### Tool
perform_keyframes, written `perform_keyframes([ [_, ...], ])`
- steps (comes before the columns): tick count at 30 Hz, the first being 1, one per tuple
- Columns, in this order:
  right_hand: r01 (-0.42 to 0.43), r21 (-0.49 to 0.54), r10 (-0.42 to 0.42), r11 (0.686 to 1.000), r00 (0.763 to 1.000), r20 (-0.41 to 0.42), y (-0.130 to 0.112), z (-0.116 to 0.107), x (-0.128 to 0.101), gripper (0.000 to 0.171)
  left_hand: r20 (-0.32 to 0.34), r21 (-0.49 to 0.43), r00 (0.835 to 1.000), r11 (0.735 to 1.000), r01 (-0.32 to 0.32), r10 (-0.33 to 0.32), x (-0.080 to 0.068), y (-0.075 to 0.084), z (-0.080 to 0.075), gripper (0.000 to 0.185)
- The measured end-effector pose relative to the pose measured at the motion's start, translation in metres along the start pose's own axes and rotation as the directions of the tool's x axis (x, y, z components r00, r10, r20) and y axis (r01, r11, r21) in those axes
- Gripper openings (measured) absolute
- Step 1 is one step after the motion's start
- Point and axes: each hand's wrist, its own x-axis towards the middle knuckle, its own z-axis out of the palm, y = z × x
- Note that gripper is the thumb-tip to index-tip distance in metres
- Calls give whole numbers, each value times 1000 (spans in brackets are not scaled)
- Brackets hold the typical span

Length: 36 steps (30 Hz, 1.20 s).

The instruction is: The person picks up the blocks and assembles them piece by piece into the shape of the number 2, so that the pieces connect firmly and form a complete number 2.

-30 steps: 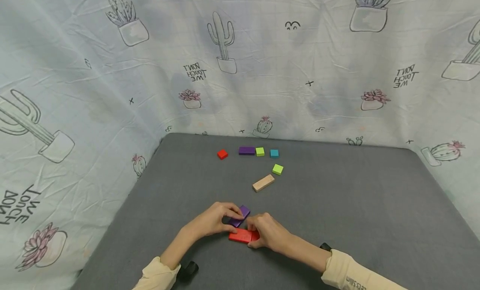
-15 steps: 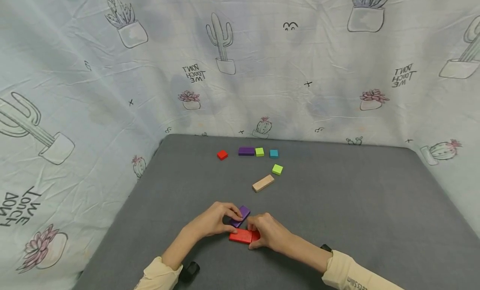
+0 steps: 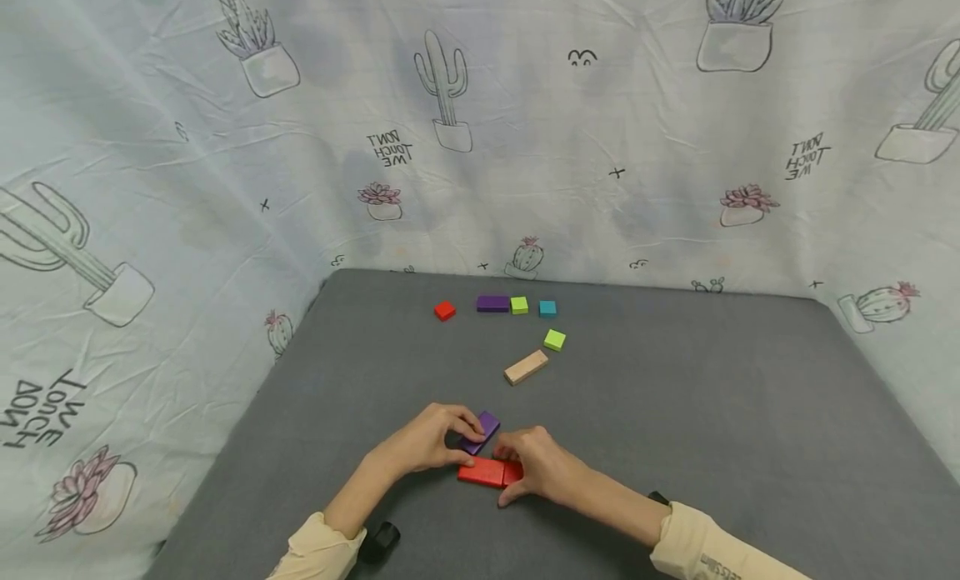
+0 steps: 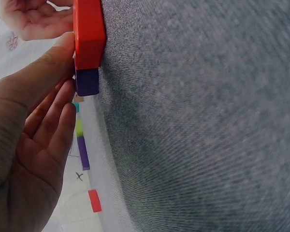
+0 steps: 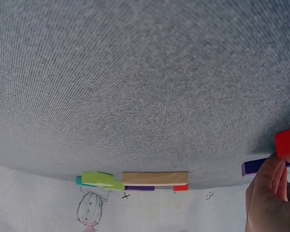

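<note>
1. The left hand (image 3: 427,440) sits in the lower middle of the head view, fingers curled over a purple block (image 3: 482,431), fingertips on its top and thumb at its near side: it holds the block.
2. That purple block lies tilted on the grey mat (image 3: 712,397), its near end just behind a flat red block (image 3: 483,472), the two touching or nearly so.
3. The right hand (image 3: 542,467) comes in from the lower right, fingers bent over the right end of the red block and pinching it against the mat.
4. In the left wrist view the thumb rests against the red block's side, with the purple block directly below it in the frame.
5. Further up the frame lie a tan block (image 3: 527,367) and a green square (image 3: 555,339).
6. Near the mat's far edge stand a red cube (image 3: 445,310), a second purple block (image 3: 492,303), a green cube (image 3: 519,305) and a teal cube (image 3: 548,307), in a row.
7. A cactus-print cloth (image 3: 187,188) hangs behind.
</note>
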Motion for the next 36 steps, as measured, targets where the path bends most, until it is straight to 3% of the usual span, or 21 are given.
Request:
perform_keyframes([
  [5,-49,80,48,996,999,9,9,-21,2,47,-2,-13,1000,1000,7,-7,0,-1,1,29],
  [8,-86,202,77,976,996,51,25,-44,6,45,-7,-20,1000,1000,3,-3,0,-2,1,29],
  [14,-113,506,78,855,993,89,62,-85,15,44,-9,-35,1000,999,11,-11,0,-3,1,31],
  [18,-106,558,82,823,994,68,84,-98,23,44,-6,-42,1000,999,18,-19,0,-4,1,32],
  [28,-103,559,86,822,995,57,124,-105,36,43,2,-43,1000,999,24,-24,-2,-4,1,32],
  [31,-103,522,81,847,995,65,129,-102,41,44,-4,-32,1000,999,19,-20,-2,-5,1,32],
  [36,-80,396,50,915,995,84,132,-96,48,47,5,-38,1000,999,24,-24,-2,-7,2,32],
])
